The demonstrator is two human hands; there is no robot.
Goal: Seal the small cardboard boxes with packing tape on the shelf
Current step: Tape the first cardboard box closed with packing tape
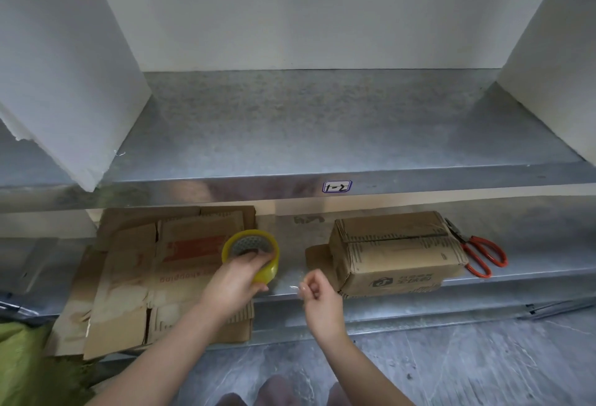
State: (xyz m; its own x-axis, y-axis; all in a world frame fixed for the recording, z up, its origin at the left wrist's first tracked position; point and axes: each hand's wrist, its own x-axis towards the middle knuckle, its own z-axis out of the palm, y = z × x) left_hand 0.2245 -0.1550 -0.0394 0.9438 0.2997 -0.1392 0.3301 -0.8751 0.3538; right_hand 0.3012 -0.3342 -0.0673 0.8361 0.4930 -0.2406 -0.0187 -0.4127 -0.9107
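"On the lower grey metal shelf (290, 244), what have the two hands got?"

"From my screen, the left hand (233, 280) is wrapped round the yellow-tinted roll of clear packing tape (254, 249), with a thumb over its honeycomb core. The right hand (319, 296) is close beside it but apart. Its fingertips pinch the loose clear tape end (295, 287), and its other fingers are curled. I can barely make out the film itself."

"Where is the box?"

"The small brown cardboard box (396, 254) lies on the same shelf, just right of the right hand, with its flaps down. I see a shine of tape at its far right corner, but I cannot tell how much of the seam is covered. The red-handled scissors (480, 254) lie just beside it on the right."

"Anything in the way?"

"A pile of flattened brown cardboard boxes (145, 276) lies under and behind the left hand. The upper metal shelf (290, 121), with its small white '1-2' label (337, 186), overhangs and hides the back of the lower one. Tall white foam blocks (64, 67) stand on it at both sides."
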